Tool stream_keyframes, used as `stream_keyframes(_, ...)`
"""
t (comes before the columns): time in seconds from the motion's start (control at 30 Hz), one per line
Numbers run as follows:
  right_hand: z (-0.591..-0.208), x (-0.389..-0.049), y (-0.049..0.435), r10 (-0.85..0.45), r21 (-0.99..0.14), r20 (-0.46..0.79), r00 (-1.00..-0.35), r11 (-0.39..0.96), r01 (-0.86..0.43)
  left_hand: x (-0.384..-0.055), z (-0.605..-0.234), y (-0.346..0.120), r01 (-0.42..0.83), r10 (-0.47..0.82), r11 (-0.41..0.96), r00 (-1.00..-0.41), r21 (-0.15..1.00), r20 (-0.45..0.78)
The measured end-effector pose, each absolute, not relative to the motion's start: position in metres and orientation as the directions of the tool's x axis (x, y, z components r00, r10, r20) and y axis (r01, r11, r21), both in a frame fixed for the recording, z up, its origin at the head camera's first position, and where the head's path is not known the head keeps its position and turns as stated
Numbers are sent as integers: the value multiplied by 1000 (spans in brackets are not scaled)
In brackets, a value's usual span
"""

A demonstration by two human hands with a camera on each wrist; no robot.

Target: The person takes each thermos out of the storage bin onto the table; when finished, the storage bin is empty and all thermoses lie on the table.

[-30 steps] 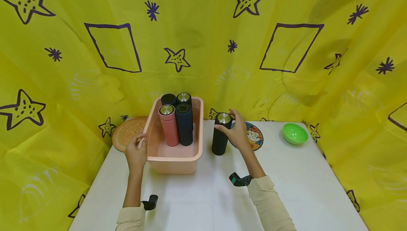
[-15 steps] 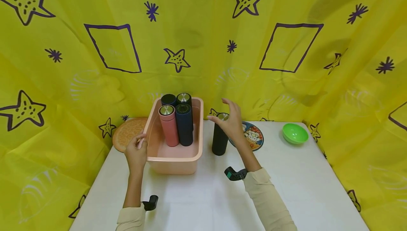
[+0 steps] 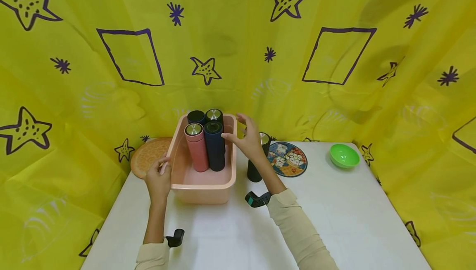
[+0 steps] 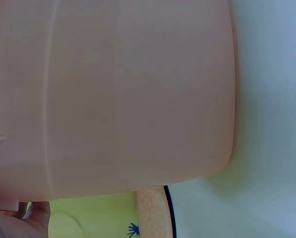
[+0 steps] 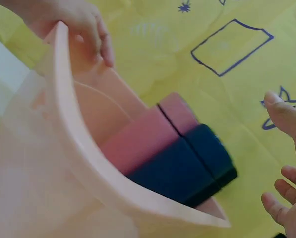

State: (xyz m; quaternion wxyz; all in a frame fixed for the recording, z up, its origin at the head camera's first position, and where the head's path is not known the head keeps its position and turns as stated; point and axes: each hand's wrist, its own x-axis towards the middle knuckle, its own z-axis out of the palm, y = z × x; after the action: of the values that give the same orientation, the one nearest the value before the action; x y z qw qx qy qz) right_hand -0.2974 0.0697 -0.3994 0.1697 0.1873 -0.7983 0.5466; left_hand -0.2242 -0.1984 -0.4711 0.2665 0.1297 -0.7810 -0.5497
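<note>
My left hand (image 3: pixel 159 179) grips the left rim of a pink plastic tub (image 3: pixel 202 195). Inside the tub several flasks stand upright: a pink flask (image 3: pixel 198 152), a dark blue flask (image 3: pixel 215 150) beside it, and two dark ones behind, partly hidden. My right hand (image 3: pixel 248 140) hovers over the tub's right rim with fingers spread, near the dark blue flask and holding nothing. In the right wrist view the thumb and fingers of this right hand (image 5: pixel 289 163) are apart from the dark blue flask (image 5: pixel 187 168). A black flask (image 3: pixel 254 171) stands right of the tub, partly behind my right forearm.
A round orange mat (image 3: pixel 148 156) lies left of the tub. Behind the black flask, to the right, is a round patterned mat (image 3: pixel 288 159). A green bowl (image 3: pixel 344 155) sits at the table's far right corner. Yellow patterned cloth (image 3: pixel 238 55) surrounds the table (image 3: pixel 334 212).
My right hand has left the black flask, risen, and moved left to the tub's right rim. The black flask stays where it stood. My left hand keeps its grip on the rim.
</note>
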Motion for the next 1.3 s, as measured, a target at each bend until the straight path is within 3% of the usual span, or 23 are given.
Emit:
stream_keyframes(0.2,-413,-301,52,-107,-891,414,-904,154,-426,-224,-471,-199,83,-500,358,-824,930,266)
stream_keyframes(0.37,-427,-310,41,-72,-924,366,-928,87,-372,-223,-472,-199,97,-501,344,-822,934,271)
stream_keyframes(0.63,-437,-316,32,-48,-938,320,-946,126,-323,-224,-473,-198,126,-496,326,-821,937,283)
stream_keyframes(1.3,-441,-330,19,-124,-890,382,-916,220,-400,-225,-472,-199,128,-499,324,-819,937,284)
